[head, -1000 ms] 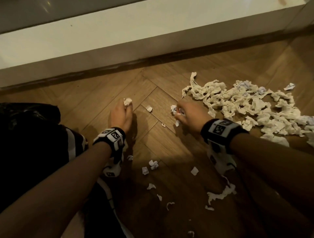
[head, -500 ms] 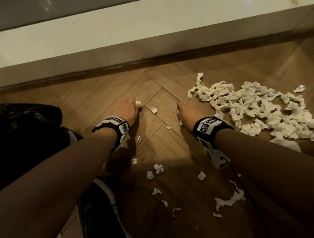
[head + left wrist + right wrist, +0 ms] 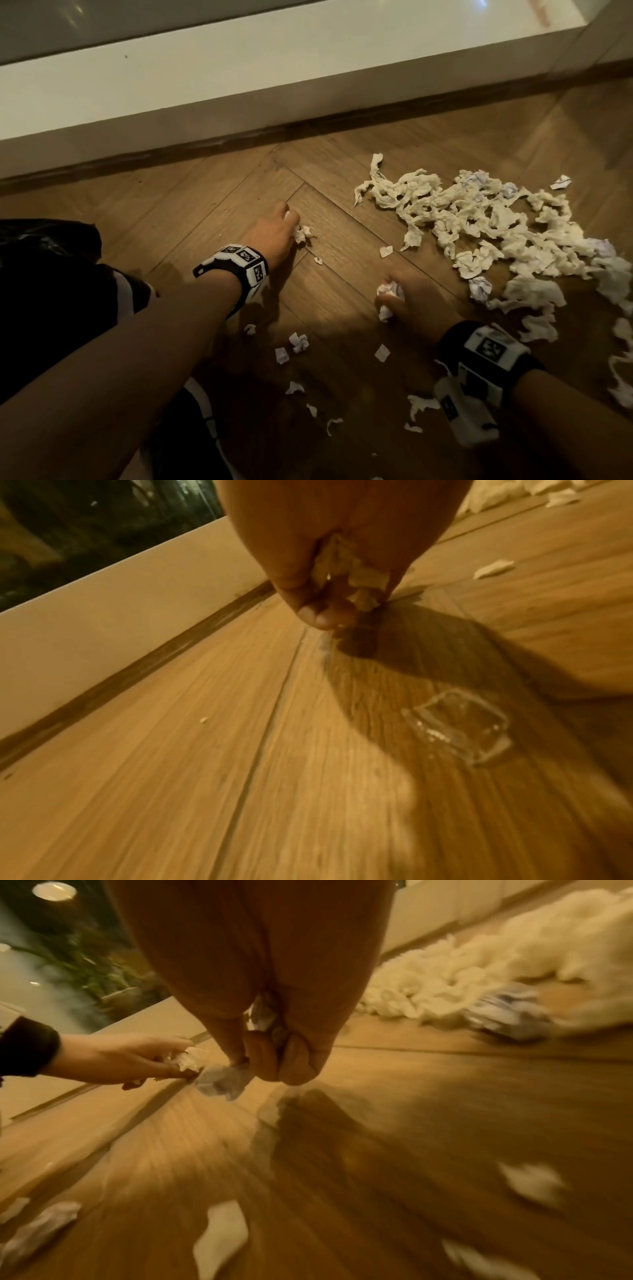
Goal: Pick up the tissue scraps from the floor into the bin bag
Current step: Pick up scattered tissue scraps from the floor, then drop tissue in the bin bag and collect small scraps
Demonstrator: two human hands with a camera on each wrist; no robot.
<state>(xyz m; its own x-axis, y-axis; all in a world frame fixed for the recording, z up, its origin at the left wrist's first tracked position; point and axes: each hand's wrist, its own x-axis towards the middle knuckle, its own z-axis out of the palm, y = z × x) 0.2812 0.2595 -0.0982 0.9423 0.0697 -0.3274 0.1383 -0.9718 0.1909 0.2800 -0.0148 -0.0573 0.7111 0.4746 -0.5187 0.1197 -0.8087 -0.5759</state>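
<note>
- The left hand (image 3: 274, 233) reaches forward low over the wooden floor (image 3: 212, 212), its fingers (image 3: 308, 610) curled round a small wad of tissue (image 3: 303, 233) that sticks out past the fingertips.
- The right hand (image 3: 407, 301) sits nearer the person, its fingers (image 3: 294, 1053) closed tight on crumpled scraps (image 3: 388, 291); one more scrap (image 3: 224, 1081) hangs from the thumb side, pinched there.
- A big heap of tissue scraps (image 3: 479, 226) lies on the floor to the right of both hands, reaching toward the right edge of the head view.
- Small loose bits (image 3: 298, 342) are scattered on the floor between the two forearms and closer to the person.
- One small piece (image 3: 386, 251) lies between the two hands, near the heap's edge.
- The black bin bag (image 3: 48, 246) sits at the far left, beside the left forearm and well apart from the heap.
- A clear crumpled bit, perhaps plastic film (image 3: 455, 723), lies on the floor under the left wrist; the view is too blurred to be sure.
- A pale ledge (image 3: 239, 68) with a dark skirting strip runs along the far side of the floor.
</note>
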